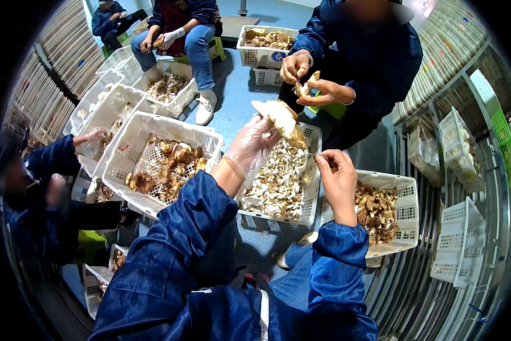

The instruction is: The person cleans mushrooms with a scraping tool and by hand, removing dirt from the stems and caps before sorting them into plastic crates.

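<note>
Near the bottom centre, the left hand (pixel 254 143) in a clear plastic glove had its fingers wrapped around a big pale mushroom (pixel 282 120), and the bare right hand (pixel 336 176) was pinched shut on a small knife (pixel 308 165) just beside it. Both sat over a white plastic crate (pixel 311 199) of sliced pieces in mid-frame. Further up, a co-worker's hands (pixel 308 79) gripped another mushroom, with more full crates at upper left.

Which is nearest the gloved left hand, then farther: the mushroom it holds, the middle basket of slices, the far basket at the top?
1. Mushroom: held in the left hand.
2. Middle basket: just below and right of it.
3. Far basket: up at the top, beside another person.
</note>
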Demonstrator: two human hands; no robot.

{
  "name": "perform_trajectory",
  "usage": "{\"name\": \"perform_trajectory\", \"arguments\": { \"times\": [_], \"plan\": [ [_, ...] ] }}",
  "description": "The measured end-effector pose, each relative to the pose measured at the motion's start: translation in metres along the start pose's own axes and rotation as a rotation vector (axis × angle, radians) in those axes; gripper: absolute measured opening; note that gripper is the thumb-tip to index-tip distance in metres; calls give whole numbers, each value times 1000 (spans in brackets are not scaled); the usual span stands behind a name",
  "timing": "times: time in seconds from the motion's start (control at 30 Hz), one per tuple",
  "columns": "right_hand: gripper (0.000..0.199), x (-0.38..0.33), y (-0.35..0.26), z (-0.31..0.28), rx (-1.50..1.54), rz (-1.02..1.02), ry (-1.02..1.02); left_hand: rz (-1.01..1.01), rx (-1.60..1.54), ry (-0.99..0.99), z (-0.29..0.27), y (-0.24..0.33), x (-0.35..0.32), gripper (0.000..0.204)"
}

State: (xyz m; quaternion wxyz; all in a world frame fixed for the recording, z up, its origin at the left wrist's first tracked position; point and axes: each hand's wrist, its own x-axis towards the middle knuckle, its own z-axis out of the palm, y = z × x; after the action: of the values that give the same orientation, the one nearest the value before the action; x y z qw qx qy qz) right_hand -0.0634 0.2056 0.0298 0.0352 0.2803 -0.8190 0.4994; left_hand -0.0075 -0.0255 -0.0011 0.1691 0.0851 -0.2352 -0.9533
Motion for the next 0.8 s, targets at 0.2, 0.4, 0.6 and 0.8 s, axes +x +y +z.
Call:
{"name": "perform_trajectory", "arguments": {
  "times": [0.2,0.4,0.6,0.8],
  "plan": [
    [12,-10,-29,1,337,-87,-3,5,215,-2,14,4,-9,31],
    [10,-18,-40,10,274,-144,-55,7,321,-32,18,4,-19,33],
    [8,-29,-37,7,303,-46,-105,-95,406,-57,15,-11,-21,30],
    [10,-26,-23,4,421,51,-141,-152,294,-172,18,-18,-23,24]
  ]
}}
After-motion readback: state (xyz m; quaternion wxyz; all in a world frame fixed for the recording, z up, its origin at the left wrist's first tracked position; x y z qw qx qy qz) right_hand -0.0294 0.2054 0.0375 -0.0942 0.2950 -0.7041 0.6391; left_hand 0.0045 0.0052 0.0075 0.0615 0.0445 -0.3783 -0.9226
